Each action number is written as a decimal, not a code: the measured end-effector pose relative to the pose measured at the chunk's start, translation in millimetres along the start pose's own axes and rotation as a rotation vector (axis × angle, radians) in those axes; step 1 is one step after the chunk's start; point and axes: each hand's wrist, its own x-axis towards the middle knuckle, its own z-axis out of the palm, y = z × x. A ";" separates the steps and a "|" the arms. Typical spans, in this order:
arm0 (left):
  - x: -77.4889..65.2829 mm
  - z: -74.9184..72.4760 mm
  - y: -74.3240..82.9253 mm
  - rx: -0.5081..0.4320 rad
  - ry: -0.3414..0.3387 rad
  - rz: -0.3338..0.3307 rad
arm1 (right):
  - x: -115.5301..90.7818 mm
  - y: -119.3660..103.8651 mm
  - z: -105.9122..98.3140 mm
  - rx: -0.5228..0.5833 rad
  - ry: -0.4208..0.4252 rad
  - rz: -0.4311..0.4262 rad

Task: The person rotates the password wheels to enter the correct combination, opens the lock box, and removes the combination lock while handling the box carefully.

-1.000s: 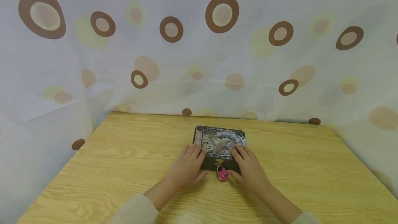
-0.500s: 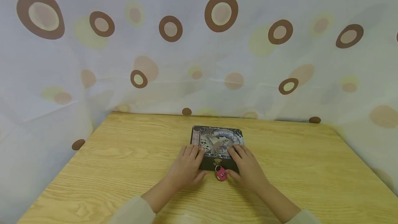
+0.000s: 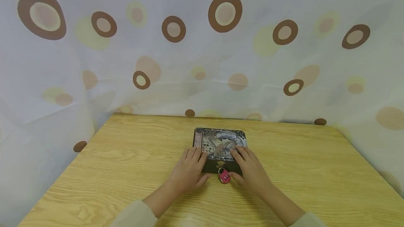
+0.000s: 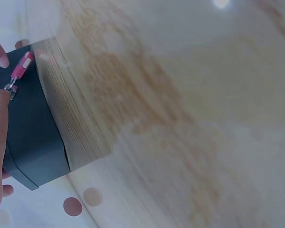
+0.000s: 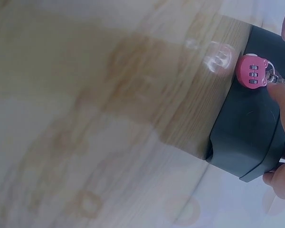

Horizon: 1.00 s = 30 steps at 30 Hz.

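Observation:
A dark box (image 3: 223,144) with a patterned picture lid stands shut on the table, its plain dark front (image 5: 247,118) towards me. From the latch (image 3: 220,164) on that front hangs a pink combination padlock (image 5: 252,71) with number dials. My left hand (image 3: 189,169) grips the box's near left corner, fingers at the lid and side, thumb at the front. At the near right corner my right hand (image 3: 254,171) holds it likewise, its thumb beside the padlock. In the left wrist view the padlock (image 4: 22,65) shows edge-on. The far side of the box is hidden.
The box stands on a wood-grain table (image 3: 132,150), which reflects light near the front. A pale curtain (image 3: 195,55) with brown and yellow circles closes off the back and both sides.
Over the last second the box and padlock shifted slightly left, and both hands moved a little with them. Since half a second ago hardly anything has changed.

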 end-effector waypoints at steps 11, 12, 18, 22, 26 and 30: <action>-0.5 0.7 -0.5 0.005 0.010 0.010 | 0.1 0.2 -0.6 -0.002 -0.013 0.011; -0.5 0.6 -0.5 0.003 0.007 0.009 | 0.1 0.1 -0.7 0.002 -0.019 0.016; 0.1 -3.5 -0.4 0.011 -0.057 -0.005 | 0.5 -2.6 -2.2 0.052 -0.046 0.068; 0.5 -6.7 0.4 0.031 -0.023 0.012 | 0.0 -5.3 -5.9 0.095 -0.047 0.104; 2.0 -9.2 3.0 0.018 0.108 0.073 | -1.3 -7.4 -8.9 0.098 0.010 0.074; 1.9 -10.9 7.3 -0.029 0.229 0.134 | -3.5 -9.7 -9.9 0.061 0.145 -0.022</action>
